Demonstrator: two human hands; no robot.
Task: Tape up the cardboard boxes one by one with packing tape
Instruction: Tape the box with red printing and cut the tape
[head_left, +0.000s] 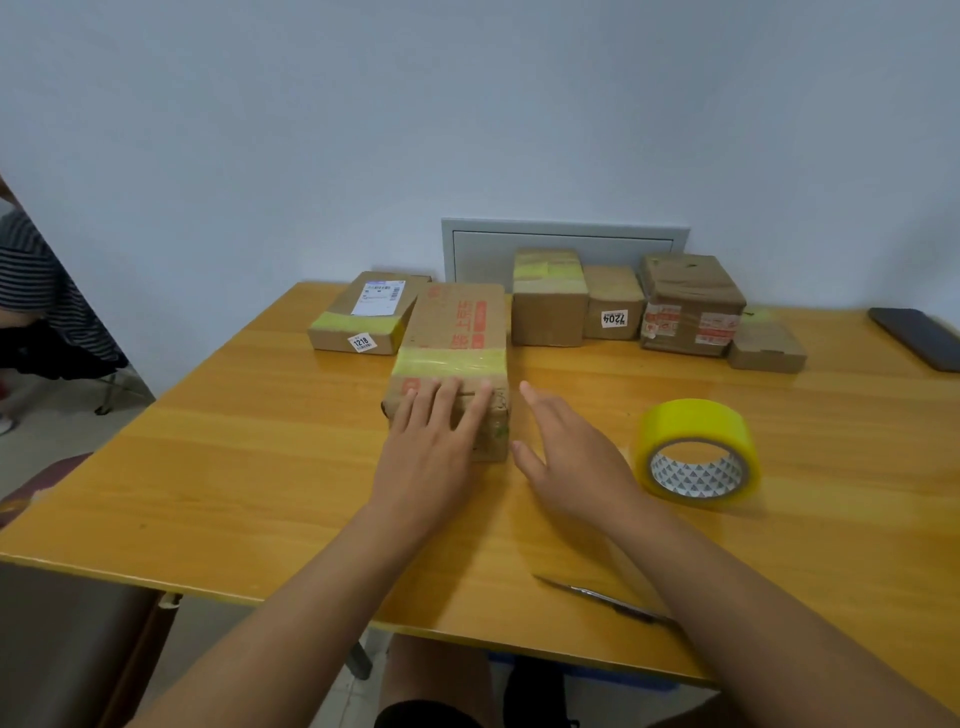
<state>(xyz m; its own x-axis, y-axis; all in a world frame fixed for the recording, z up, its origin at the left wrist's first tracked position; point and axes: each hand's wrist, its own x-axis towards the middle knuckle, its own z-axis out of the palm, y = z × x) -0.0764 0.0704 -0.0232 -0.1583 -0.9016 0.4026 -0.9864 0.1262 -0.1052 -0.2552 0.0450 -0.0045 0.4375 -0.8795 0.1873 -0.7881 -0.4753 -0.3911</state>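
My left hand (434, 441) lies flat, fingers straight, on the near end of the red-printed box (453, 358) at mid-table (260, 467). My right hand (569, 457) hovers spread just beside it. The yellow tape roll (696, 449) stands to the right; scissors (602, 600) lie near the table's front edge.

Wooden table (260, 441), dark phone (919, 338) at far right edge, grey wall panel (563, 244), possibly scissors (605, 600) near front edge
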